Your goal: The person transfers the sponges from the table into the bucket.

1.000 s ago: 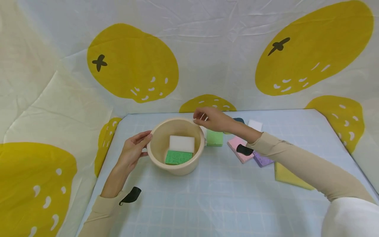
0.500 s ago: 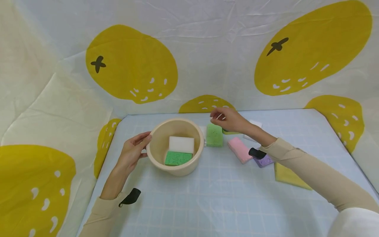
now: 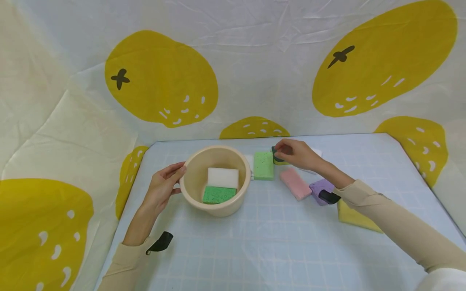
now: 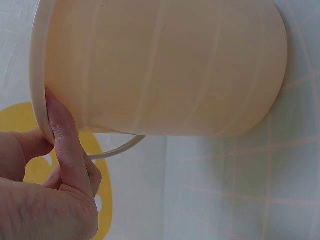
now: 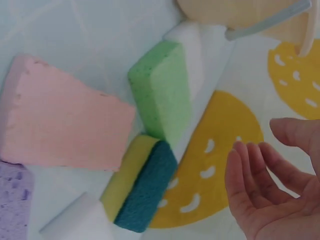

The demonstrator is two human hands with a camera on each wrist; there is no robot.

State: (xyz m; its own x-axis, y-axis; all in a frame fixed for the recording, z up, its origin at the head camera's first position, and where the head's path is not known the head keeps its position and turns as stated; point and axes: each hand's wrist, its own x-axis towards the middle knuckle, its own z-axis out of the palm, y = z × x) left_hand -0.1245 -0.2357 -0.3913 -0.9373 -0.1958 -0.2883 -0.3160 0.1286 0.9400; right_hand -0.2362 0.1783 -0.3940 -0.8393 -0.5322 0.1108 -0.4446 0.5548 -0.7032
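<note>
My left hand (image 3: 162,184) pinches the rim of a cream bucket (image 4: 170,65), thumb on the rim and fingers under it. Inside the bucket lie a white sponge (image 3: 223,178) and a green sponge (image 3: 219,195). Over the back of the table my right hand (image 3: 296,153) has loosely bent fingers with nothing between them. It overlaps a yellow scrub sponge with a dark teal side (image 5: 145,182) in the head view; in the right wrist view a gap shows between them. Beside that sponge stands a light green sponge (image 3: 263,166).
Right of the bucket lie a pink sponge (image 3: 295,184), a purple sponge (image 3: 322,191) and a yellow sponge or cloth (image 3: 356,216). White pieces (image 5: 80,220) sit near the scrub sponge and behind the light green one. A lemon-print sheet (image 3: 262,81) rises behind the table (image 3: 255,250).
My right hand has moved right, from beside the bucket's rim across the light green sponge to the scrub sponge, and lower. The left hand and bucket have stayed in place.
</note>
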